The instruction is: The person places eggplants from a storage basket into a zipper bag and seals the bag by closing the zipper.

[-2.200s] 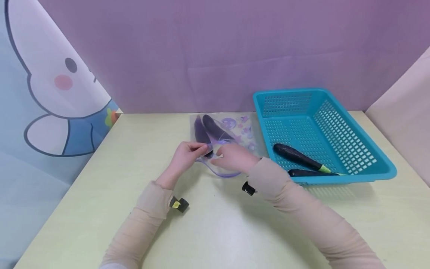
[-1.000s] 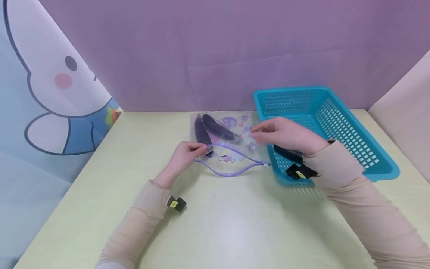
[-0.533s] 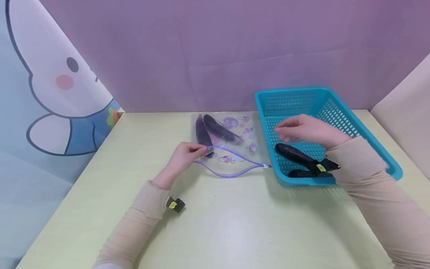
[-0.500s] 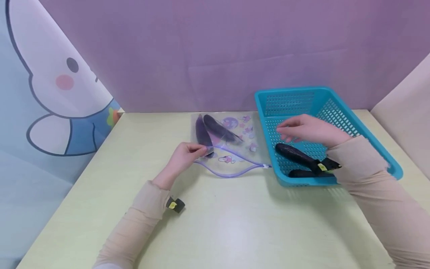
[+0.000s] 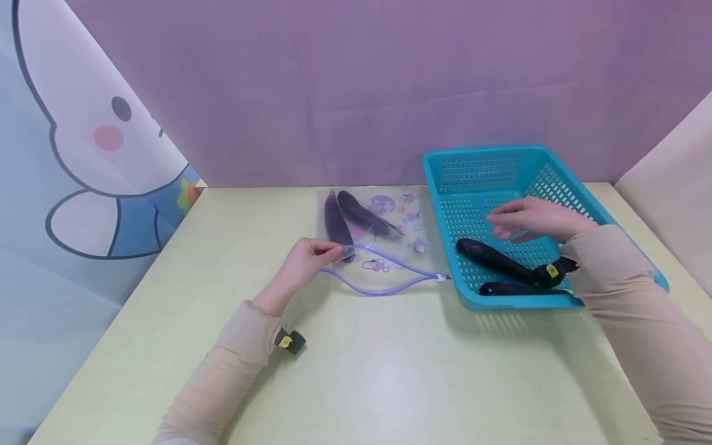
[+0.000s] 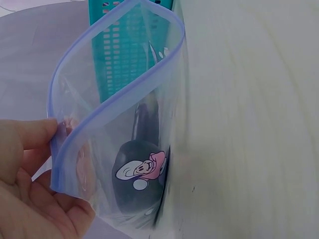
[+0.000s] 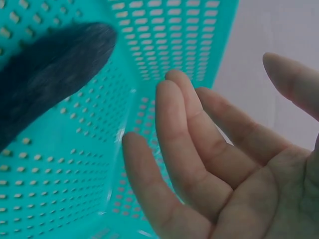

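The left grip (image 5: 303,264) pinches a bag (image 5: 397,247) of two eggplants (image 5: 361,213) on the desk (image 5: 356,377). The right grip (image 5: 534,219) is wide over the basket (image 5: 478,173); only its wrist view shows the palm (image 7: 249,199).

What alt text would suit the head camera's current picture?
A person's left hand pinches the edge of a clear, purple-rimmed bag with two eggplants inside. The right hand, holding nothing, hovers over a teal basket containing two more eggplants; bag and basket sit on a pale table.
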The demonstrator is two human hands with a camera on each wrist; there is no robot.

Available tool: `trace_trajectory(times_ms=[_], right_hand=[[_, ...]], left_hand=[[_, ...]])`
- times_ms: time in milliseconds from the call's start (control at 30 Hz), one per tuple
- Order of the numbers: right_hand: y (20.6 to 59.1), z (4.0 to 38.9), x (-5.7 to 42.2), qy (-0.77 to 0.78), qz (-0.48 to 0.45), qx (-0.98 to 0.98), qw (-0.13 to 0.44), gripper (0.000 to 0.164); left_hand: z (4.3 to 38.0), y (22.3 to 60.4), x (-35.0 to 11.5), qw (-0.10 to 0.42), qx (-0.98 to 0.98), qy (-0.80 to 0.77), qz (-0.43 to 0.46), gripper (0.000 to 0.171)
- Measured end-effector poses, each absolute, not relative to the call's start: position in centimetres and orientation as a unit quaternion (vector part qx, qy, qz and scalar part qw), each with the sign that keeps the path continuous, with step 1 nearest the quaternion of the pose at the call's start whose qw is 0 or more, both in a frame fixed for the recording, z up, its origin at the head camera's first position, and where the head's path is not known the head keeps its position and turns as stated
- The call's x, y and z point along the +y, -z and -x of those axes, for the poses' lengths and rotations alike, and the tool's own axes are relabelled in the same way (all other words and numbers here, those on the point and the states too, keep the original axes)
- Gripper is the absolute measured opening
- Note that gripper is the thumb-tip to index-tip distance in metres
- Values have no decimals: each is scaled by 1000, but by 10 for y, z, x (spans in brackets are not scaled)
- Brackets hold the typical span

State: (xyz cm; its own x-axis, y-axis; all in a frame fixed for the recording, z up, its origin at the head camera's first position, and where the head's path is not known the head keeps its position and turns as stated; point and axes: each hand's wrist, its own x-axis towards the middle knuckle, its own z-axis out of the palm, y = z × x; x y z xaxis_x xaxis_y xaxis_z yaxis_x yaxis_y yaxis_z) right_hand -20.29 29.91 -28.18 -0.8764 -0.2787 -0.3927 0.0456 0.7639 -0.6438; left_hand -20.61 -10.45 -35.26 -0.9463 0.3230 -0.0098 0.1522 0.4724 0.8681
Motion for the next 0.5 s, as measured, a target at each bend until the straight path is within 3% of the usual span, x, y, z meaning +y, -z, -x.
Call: trace_trajectory(times_ms=[500], right_hand=[[299, 211, 315, 339, 39, 904, 257, 68]], left_hand=[[205, 352, -105, 95, 862, -480, -133, 24]])
